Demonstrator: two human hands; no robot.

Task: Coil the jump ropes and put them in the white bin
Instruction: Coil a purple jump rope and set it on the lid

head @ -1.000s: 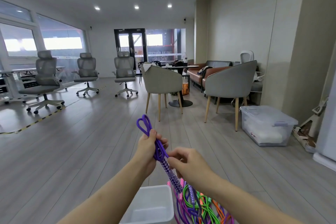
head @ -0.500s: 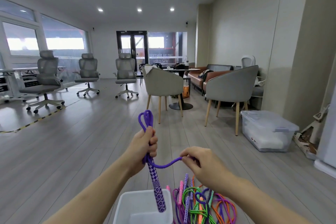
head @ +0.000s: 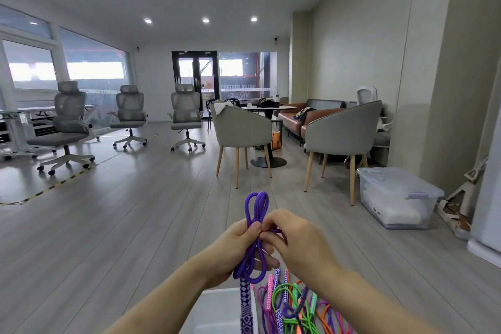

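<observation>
1. A purple jump rope (head: 254, 238) is held up at chest height above a grey plank floor (head: 108, 225), its strands gathered into a bundle.
2. The bundle is gripped by the left hand (head: 238, 249), whose fingers are curled round the strands; two loops are seen rising above the fist.
3. The right hand (head: 295, 241) is pressed close against the left, its fingertips pinching a strand of the same rope just beside the left thumb.
4. A patterned purple-and-white handle (head: 246, 304) is seen hanging straight down from the bundle, below the left hand.
5. The white bin (head: 217, 312) is placed directly beneath the hands, at the bottom edge of the view; the handle hangs over it.
6. A loose heap of other jump ropes (head: 292, 306), in green, orange, pink and purple, is laid just to the right of the bin, under the right forearm.
7. A lidded clear storage box (head: 398, 198) is set against the wall on the right.
</observation>
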